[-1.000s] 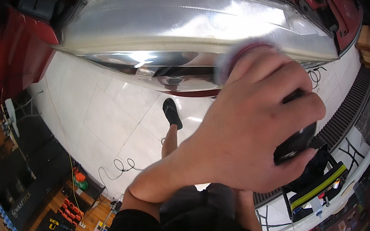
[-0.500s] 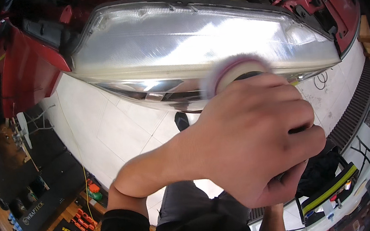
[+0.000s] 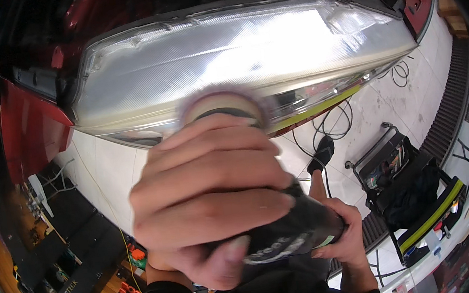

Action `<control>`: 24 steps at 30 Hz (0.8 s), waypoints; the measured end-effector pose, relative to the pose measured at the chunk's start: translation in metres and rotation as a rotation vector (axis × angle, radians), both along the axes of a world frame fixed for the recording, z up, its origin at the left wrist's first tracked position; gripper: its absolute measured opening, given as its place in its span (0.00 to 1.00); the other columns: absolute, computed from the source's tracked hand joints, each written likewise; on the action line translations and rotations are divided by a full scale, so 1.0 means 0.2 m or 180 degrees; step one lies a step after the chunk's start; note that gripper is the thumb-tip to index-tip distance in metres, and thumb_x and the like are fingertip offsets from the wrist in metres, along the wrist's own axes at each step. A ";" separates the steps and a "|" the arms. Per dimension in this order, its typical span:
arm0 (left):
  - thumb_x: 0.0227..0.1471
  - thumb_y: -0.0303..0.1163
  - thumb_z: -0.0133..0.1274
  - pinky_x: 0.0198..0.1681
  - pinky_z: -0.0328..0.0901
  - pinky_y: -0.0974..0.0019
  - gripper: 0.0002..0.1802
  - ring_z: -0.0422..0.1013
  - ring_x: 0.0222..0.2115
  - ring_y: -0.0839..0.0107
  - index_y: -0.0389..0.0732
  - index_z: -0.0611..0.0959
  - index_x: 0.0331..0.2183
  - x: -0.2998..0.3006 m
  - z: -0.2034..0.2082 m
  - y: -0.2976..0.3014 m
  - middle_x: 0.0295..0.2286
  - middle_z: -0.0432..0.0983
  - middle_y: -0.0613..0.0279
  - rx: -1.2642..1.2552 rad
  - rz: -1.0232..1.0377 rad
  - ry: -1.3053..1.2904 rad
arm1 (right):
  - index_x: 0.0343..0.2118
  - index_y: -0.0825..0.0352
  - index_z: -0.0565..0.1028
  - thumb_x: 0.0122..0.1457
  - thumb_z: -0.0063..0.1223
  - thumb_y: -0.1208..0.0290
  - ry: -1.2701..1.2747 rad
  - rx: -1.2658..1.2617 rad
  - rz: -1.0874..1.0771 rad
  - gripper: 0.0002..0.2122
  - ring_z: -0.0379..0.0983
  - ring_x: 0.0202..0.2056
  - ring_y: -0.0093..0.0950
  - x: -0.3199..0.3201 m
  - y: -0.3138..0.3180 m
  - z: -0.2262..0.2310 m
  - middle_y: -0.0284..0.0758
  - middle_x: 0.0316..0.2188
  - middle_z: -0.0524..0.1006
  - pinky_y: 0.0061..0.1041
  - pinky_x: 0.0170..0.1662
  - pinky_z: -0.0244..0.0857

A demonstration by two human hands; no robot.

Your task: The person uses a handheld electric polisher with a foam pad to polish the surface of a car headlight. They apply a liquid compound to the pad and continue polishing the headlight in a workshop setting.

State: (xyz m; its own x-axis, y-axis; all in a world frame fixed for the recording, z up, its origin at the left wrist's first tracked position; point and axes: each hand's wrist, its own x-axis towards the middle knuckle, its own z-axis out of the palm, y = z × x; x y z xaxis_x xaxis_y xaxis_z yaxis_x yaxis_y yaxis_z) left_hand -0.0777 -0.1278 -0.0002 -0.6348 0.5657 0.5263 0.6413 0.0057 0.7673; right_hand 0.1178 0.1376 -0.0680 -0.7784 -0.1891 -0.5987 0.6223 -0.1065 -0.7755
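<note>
A black hand-held polishing tool (image 3: 290,232) is gripped by both my hands. My left hand (image 3: 212,201) wraps over its head, close to the camera. My right hand (image 3: 342,232) holds the rear of its body. The tool's round pad (image 3: 223,101), blurred by spinning, presses against the lower edge of a large clear car headlight (image 3: 247,52). The headlight sits in a red car body (image 3: 30,129). A strip of yellow-green tape (image 3: 317,108) runs under the headlight's lower right edge.
White tiled floor (image 3: 105,178) lies below, with black cables (image 3: 335,117) coiled on it. A black cart with a yellow-green stripe (image 3: 407,190) stands at the right. Black tool cabinets (image 3: 57,265) with red and yellow tools line the lower left. My black shoe (image 3: 322,154) shows below the headlight.
The pad has slid left along the headlight's lower edge, from its right end toward the middle. My right hand has come into view on the tool's rear.
</note>
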 end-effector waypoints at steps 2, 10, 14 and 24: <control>0.51 0.41 0.51 0.45 0.67 0.42 0.18 0.78 0.32 0.48 0.34 0.82 0.33 0.04 0.05 -0.10 0.29 0.81 0.44 -0.0165 0.0023 -0.0114 | 0.47 0.76 0.78 0.29 0.85 0.55 0.0082 -0.0113 0.0136 0.41 0.79 0.41 0.25 -0.04 -0.05 0.04 0.37 0.38 0.83 0.25 0.48 0.70; 0.57 0.40 0.52 0.42 0.69 0.44 0.18 0.78 0.33 0.45 0.32 0.83 0.33 0.11 0.01 -0.25 0.31 0.81 0.41 0.0175 0.0342 -0.0193 | 0.48 0.73 0.77 0.32 0.84 0.58 0.0823 0.0416 0.0717 0.39 0.82 0.37 0.30 -0.16 -0.14 0.12 0.40 0.36 0.83 0.26 0.45 0.71; 0.54 0.42 0.52 0.44 0.68 0.42 0.18 0.78 0.33 0.46 0.34 0.82 0.33 0.09 0.01 -0.19 0.30 0.80 0.43 0.0168 0.0251 -0.0239 | 0.48 0.73 0.77 0.32 0.83 0.53 0.0892 0.0466 0.0698 0.41 0.82 0.37 0.29 -0.09 -0.12 0.07 0.41 0.36 0.83 0.26 0.44 0.72; 0.37 0.35 0.63 0.47 0.65 0.55 0.17 0.76 0.36 0.55 0.40 0.87 0.34 0.08 0.01 0.15 0.37 0.81 0.54 -0.0260 0.0442 -0.0352 | 0.46 0.74 0.78 0.39 0.80 0.44 0.0503 -0.0053 -0.0945 0.40 0.77 0.39 0.24 0.31 -0.19 -0.23 0.33 0.38 0.81 0.27 0.46 0.70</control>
State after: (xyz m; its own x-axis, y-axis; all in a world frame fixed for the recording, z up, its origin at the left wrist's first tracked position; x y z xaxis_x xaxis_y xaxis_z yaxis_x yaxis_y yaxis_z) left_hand -0.0608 -0.0972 0.0018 -0.7612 0.5066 0.4048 0.5417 0.1535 0.8264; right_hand 0.1799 0.1006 -0.1144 -0.8838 0.0511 -0.4650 0.4345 -0.2787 -0.8565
